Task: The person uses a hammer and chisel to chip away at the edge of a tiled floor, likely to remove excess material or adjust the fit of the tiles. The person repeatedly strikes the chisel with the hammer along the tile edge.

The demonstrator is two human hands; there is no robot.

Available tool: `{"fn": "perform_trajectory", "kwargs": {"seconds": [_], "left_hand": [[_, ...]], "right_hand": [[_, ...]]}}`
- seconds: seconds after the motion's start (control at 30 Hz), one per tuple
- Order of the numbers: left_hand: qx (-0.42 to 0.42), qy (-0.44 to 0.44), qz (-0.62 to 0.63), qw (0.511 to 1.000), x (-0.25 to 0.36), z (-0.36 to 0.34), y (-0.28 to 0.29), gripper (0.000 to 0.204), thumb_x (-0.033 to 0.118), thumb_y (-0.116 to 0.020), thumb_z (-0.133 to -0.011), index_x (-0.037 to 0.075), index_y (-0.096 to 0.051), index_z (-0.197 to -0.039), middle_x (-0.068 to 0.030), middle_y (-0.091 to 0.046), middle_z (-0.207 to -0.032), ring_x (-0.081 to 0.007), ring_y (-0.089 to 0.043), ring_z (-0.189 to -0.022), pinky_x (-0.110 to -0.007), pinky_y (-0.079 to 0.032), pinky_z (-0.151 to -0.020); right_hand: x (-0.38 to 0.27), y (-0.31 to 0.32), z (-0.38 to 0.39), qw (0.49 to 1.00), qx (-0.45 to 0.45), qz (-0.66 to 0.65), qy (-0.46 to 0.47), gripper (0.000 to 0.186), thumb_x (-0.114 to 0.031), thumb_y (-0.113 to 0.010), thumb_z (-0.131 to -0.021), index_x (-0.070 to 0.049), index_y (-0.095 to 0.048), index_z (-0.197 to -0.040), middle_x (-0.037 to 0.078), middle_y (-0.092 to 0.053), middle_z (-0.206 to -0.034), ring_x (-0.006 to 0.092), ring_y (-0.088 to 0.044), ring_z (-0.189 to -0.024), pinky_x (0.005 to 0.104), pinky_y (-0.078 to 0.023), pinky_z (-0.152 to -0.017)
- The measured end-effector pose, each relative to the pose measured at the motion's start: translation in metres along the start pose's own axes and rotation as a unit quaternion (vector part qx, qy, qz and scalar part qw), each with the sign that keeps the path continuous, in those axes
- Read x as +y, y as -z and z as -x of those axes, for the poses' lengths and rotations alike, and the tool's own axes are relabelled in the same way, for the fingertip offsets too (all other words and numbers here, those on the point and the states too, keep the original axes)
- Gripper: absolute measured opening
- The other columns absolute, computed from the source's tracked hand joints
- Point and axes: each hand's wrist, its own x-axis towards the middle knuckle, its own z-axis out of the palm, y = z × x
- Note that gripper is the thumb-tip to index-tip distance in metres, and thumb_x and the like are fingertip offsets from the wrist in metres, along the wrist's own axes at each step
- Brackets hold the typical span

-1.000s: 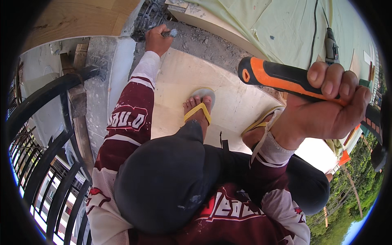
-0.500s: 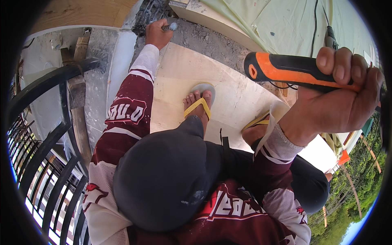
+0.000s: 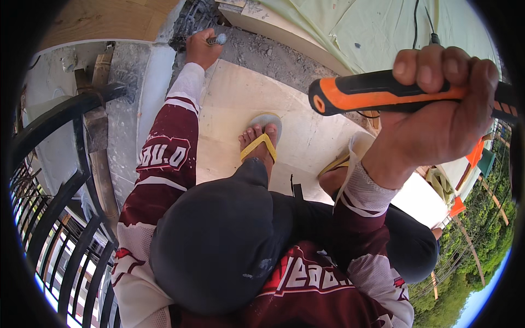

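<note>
My left hand (image 3: 200, 50) is closed round a metal chisel (image 3: 217, 40) at the rough grey concrete edge near the top centre. My right hand (image 3: 437, 106) is raised on the right, fingers wrapped round the black and orange handle (image 3: 353, 93) of a hammer; its head is hidden at the dark rim. A pale plywood board (image 3: 219, 126) lies under my feet in yellow-strapped flip-flops. Grey rubble (image 3: 273, 57) fills the strip beside the chisel, along a pale stepped board (image 3: 292, 33).
A black metal railing (image 3: 49, 126) curves down the left, beside old timber (image 3: 98, 131). A wooden panel (image 3: 98, 22) is at upper left. A pale green sheet (image 3: 366, 22) with a corded tool (image 3: 434, 38) lies at upper right, and greenery shows beyond the right edge.
My right hand with the hammer has risen in the picture and, since half a second ago, shifted left. My left hand, still round the chisel, appears slightly further left.
</note>
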Motion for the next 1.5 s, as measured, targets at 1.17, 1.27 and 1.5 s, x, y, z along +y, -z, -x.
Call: {"fn": "perform_trajectory", "kwargs": {"seconds": [1.17, 1.27, 1.5], "left_hand": [[0.062, 0.029, 0.037, 0.997, -0.001, 0.009, -0.005, 0.031, 0.016, -0.074, -0.072, 0.003, -0.047, -0.065, -0.0124, -0.051, -0.058, -0.0295, -0.045, -0.053, -0.038, -0.040, -0.055], [0.040, 0.045, 0.021, 0.998, 0.002, 0.006, -0.001, 0.028, 0.009, -0.073, -0.068, 0.002, -0.046, -0.066, -0.0137, -0.054, -0.061, -0.0325, -0.052, -0.058, -0.038, -0.043, -0.057], [0.051, 0.059, 0.026, 0.997, 0.009, 0.011, -0.001, 0.029, 0.005, -0.076, -0.071, 0.002, -0.047, -0.066, -0.0117, -0.054, -0.062, -0.0216, -0.051, -0.055, -0.036, -0.044, -0.054]], "right_hand": [[0.007, 0.004, -0.029, 0.995, 0.028, -0.092, -0.025, 0.028, -0.028, -0.054, -0.100, -0.006, -0.052, -0.082, 0.004, -0.053, -0.068, 0.0182, -0.054, -0.055, 0.0390, -0.051, -0.052], [0.094, -0.008, 0.065, 0.909, -0.108, 0.268, -0.299, 0.021, -0.020, -0.059, -0.094, -0.001, -0.056, -0.088, 0.013, -0.061, -0.074, 0.0227, -0.063, -0.066, 0.0394, -0.051, -0.064], [0.098, 0.032, 0.101, 0.933, -0.063, 0.179, -0.306, 0.020, -0.016, -0.063, -0.095, -0.003, -0.050, -0.089, 0.004, -0.055, -0.064, 0.0093, -0.051, -0.047, 0.0273, -0.044, -0.043]]}}
